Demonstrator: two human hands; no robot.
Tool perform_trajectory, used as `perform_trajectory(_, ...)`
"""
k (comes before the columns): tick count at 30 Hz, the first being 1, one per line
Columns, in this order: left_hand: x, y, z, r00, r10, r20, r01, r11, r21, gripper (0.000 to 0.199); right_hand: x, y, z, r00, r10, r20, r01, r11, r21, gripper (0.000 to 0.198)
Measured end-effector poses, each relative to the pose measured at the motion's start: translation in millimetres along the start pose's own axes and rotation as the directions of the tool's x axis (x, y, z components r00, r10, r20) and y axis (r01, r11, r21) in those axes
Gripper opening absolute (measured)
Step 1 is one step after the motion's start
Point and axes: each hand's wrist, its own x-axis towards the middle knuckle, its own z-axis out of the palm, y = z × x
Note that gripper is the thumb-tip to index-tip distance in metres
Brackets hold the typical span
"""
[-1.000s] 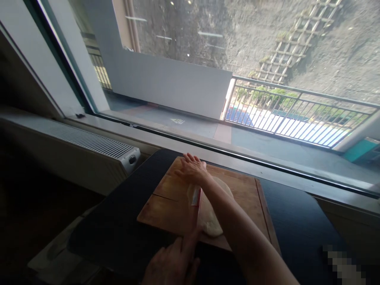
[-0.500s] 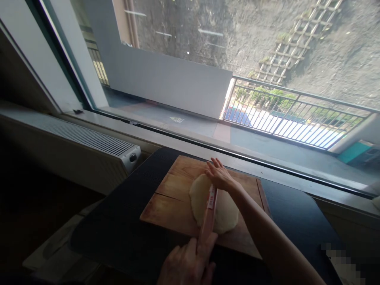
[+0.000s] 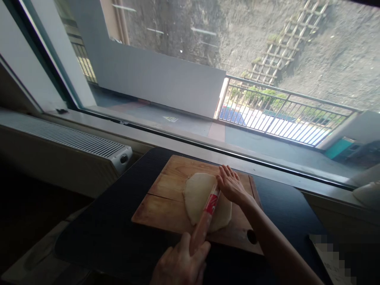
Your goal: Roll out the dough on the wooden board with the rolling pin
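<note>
A flattened round of pale dough point(image 3: 198, 194) lies on a wooden cutting board point(image 3: 162, 186). Across the dough, slantwise, runs a wooden rolling pin point(image 3: 203, 221) with a red label facing up. My left hand point(image 3: 179, 261) is wrapped round the pin's near end, just off the board's front edge. On its far end rests my right hand point(image 3: 230, 184), palm down with fingers stretched out toward the window. That hand covers the pin's far tip.
The board lies on a dark table point(image 3: 97, 221) with rounded corners, against the window sill point(image 3: 166, 142). A white radiator point(image 3: 89, 140) stands to the left. Outside the glass are a railing point(image 3: 285, 111) and a rough grey slope. A blurred-out item lies at lower right.
The rolling pin has turned, bringing its red label up. My right hand has moved right and slightly nearer over the dough with the pin's far end. The surroundings have shifted left in view.
</note>
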Motion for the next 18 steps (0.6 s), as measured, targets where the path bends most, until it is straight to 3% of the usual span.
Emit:
perform_trajectory(3, -1, -8, -2, 0.999, 0.006, -0.047, -0.009, 0.998, -0.056, 0.044, 4, -5, 2, 1.0, -0.01, -0.005, 0.01, 1.0, -0.022, 0.061)
perform_trajectory(8, -1, -21, -15, 0.985, -0.163, -0.058, 0.158, 0.984, -0.086, 0.05, 62, -83, 6, 0.985, -0.171, 0.033, 0.172, 0.985, -0.03, 0.06)
perform_trajectory(11, 1, -25, -19, 0.973, -0.23, -0.027, 0.229, 0.973, -0.036, 0.053, 73, -105, 3, 0.974, -0.222, 0.037, 0.223, 0.973, -0.05, 0.058)
perform_trajectory(13, 2, -24, -17, 0.973, -0.23, -0.012, 0.23, 0.973, 0.005, 0.056, 56, -90, 0, 0.975, -0.22, 0.033, 0.221, 0.974, -0.041, 0.054)
perform_trajectory(15, 4, -21, -14, 0.982, -0.188, -0.008, 0.188, 0.982, 0.011, 0.059, 22, -56, -1, 0.984, -0.178, 0.022, 0.179, 0.983, -0.028, 0.052)
perform_trajectory(18, 9, -14, -10, 0.993, -0.115, -0.012, 0.115, 0.993, -0.035, 0.061, -36, -1, -1, 0.998, -0.038, -0.054, 0.036, 0.999, -0.041, 0.057)
